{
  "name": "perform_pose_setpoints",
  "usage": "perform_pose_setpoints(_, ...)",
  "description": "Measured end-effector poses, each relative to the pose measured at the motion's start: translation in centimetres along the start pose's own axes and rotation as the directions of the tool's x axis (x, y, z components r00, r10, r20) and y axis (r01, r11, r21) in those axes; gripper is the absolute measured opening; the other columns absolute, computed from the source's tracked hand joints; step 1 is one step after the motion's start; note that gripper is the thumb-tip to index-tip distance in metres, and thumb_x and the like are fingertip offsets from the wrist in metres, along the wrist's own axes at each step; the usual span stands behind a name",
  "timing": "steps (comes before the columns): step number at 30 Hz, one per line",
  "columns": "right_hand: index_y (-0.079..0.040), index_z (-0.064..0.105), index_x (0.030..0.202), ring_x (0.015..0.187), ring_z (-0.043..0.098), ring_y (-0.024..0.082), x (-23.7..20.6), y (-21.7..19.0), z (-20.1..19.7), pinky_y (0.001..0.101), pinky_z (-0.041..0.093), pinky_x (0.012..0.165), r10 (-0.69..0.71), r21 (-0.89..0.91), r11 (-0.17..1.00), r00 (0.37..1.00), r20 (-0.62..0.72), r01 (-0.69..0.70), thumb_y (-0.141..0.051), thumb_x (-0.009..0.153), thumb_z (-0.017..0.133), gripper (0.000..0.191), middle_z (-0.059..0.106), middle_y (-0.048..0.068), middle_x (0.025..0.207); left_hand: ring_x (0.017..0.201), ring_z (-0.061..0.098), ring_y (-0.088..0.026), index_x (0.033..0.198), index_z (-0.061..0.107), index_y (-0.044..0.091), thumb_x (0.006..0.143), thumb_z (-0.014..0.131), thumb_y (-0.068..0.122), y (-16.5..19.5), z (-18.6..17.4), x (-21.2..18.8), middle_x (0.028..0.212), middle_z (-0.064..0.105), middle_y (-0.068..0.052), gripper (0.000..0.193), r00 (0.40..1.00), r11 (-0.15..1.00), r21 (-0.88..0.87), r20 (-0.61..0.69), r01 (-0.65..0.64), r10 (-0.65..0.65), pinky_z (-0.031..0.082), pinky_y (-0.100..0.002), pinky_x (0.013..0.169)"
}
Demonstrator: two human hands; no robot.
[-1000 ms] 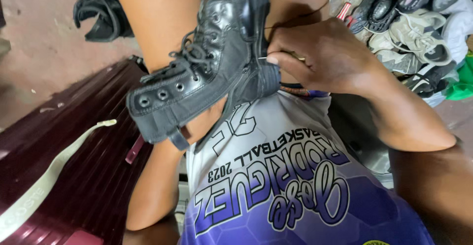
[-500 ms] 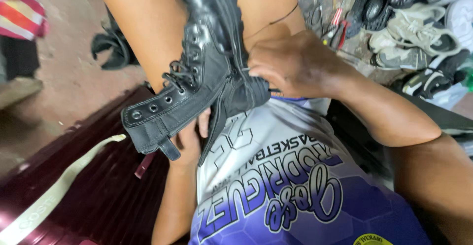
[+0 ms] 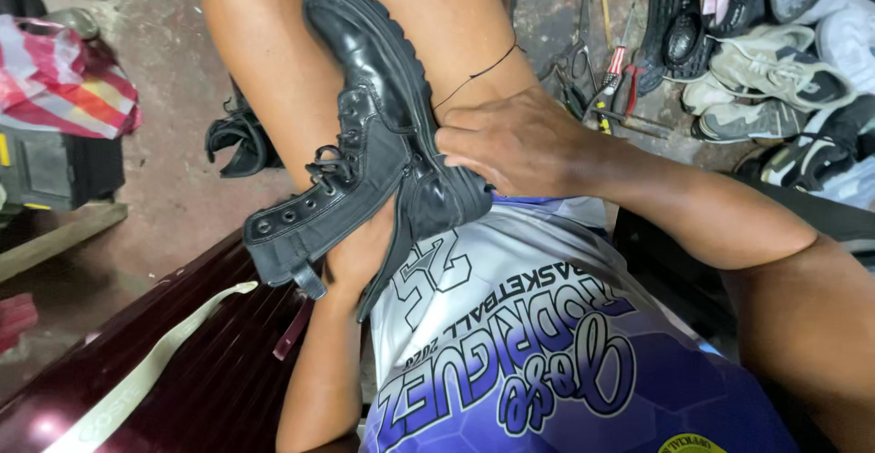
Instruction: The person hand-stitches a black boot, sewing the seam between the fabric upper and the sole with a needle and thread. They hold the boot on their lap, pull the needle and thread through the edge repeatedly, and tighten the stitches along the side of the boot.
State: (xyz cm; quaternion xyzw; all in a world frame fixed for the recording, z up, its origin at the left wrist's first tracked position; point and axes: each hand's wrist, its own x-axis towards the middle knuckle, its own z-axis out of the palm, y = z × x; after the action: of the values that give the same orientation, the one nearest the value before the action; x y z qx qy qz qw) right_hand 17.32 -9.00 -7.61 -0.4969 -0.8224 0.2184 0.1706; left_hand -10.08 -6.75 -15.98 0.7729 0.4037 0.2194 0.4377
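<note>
Shifted slightly rightward, glossy black laced boot (image 3: 365, 152) lies across bare thighs, right hand (image 3: 515, 143) clamped on its heel; left hand's grip hidden inside.

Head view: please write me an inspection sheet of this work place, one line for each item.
Surface: bare concrete floor, stained; the boot is worked on over the person's lap.
Job's things: black lace-up boot held between the knees, sole up; thin dark thread runs from it.
Clutter: pile of shoes at upper right; hand tools on the floor; striped bag at left; dark red case at lower left.
Hands: right hand presses on the boot's heel; left hand is under the boot, mostly hidden.
Cables: nothing seen.
Surroundings: black strap item on the floor.
</note>
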Motion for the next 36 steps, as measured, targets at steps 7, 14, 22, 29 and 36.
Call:
perform_pose_setpoints(7,-0.006,0.055,0.096,0.079,0.067,0.027,-0.5,-1.3,-1.0,0.0423,0.051,0.063,0.041,-0.019,0.999,0.999,-0.031,-0.042,-0.019,0.097,0.067,0.017,0.055,0.007,0.084,0.113,0.066,-0.035,0.126,0.069,0.001,0.102,0.065,0.013,1.5,-0.3,0.9,0.122,0.07,-0.019,0.027,0.984,0.874,0.452,0.07,-0.176,0.162,0.049,-0.045,0.102)
perform_pose_setpoints(14,-0.003,0.057,0.103,0.086,0.067,0.031,0.5,-4.9,-2.3,0.041,0.053,0.067,0.164,-0.294,0.948,0.978,0.13,-0.12,-0.008,0.084,0.062,0.02,0.058,0.011,0.088,0.093,0.067,-0.036,0.11,0.072,0.0,0.095,0.069,0.017,2.4,1.7,1.1,0.103,0.071,-0.018,0.023,0.971,0.871,0.468,-0.092,-0.154,0.221,0.052,-0.046,0.084)
perform_pose_setpoints(22,-0.015,0.066,0.092,0.074,0.068,0.026,-0.5,-3.4,-1.8,0.0421,0.05,0.057,0.33,-0.277,0.916,0.937,0.112,-0.29,-0.043,0.101,0.06,0.031,0.066,0.005,0.078,0.081,0.068,-0.03,0.103,0.073,0.004,0.095,0.069,0.01,1.2,1.5,1.5,0.093,0.072,-0.012,0.012,0.965,0.949,0.193,-0.028,-0.25,0.26,0.053,-0.043,0.075)
perform_pose_setpoints(29,-0.016,0.072,0.078,0.05,0.061,0.025,-3.6,-0.9,-4.9,0.0383,0.044,0.045,0.43,-0.536,0.771,0.902,0.037,-0.345,-0.07,0.088,0.071,0.054,0.065,0.001,0.064,0.085,0.07,-0.03,0.109,0.075,0.001,0.094,0.068,0.009,2.3,2.4,1.6,0.098,0.074,-0.014,0.019,0.912,0.837,0.43,-0.07,-0.338,0.404,0.055,-0.039,0.077)
perform_pose_setpoints(36,-0.012,0.07,0.073,0.059,0.065,0.023,-6.1,0.8,-8.1,0.0355,0.046,0.053,0.419,-0.438,0.823,0.907,0.039,-0.361,-0.057,0.093,0.076,0.05,0.068,0.002,0.07,0.106,0.072,-0.028,0.122,0.07,0.002,0.094,0.072,0.003,7.7,-4.7,-1.1,0.118,0.074,-0.013,0.029,0.985,0.853,-0.498,0.148,0.155,-0.092,0.057,-0.036,0.093)
